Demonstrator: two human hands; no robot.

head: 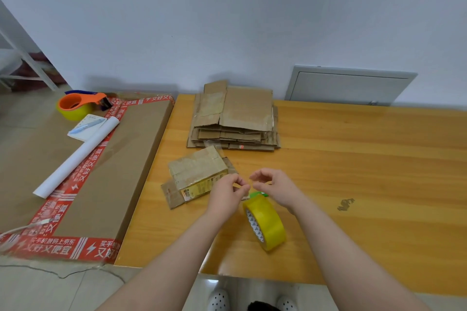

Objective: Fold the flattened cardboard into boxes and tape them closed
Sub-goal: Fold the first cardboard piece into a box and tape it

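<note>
A pale wall [227, 20] with a grey metal hatch [348, 86] runs behind the orange wooden bench [366, 159] in front of you. The stack of flattened cardboard [242, 113] lies at the back of the bench, close to the wall. Nearer you, a partly folded box [199, 174] lies on its side with its flaps loose, just left of your hands.

Your left hand [227, 193] and right hand [274, 185] meet above the bench, close together. The fingers [238, 182] of both are curled, thumb against fingertip, and appear to pinch a small clear strip [249, 183] between them. It is too small and transparent to be sure what it is. Directly below your hands, the yellow tape roll [267, 219] stands on its edge on the bench, with a green piece at its top. Neither hand touches it.

To your left, beside the bench, lies a large flat carton [108, 171] edged in red printed tape. On it rest an orange tape dispenser [75, 105], a notepad [87, 129] with a blue pen [88, 126], and a white paper roll [75, 159]. A dark mark [345, 204] shows on the bench to your right.
</note>
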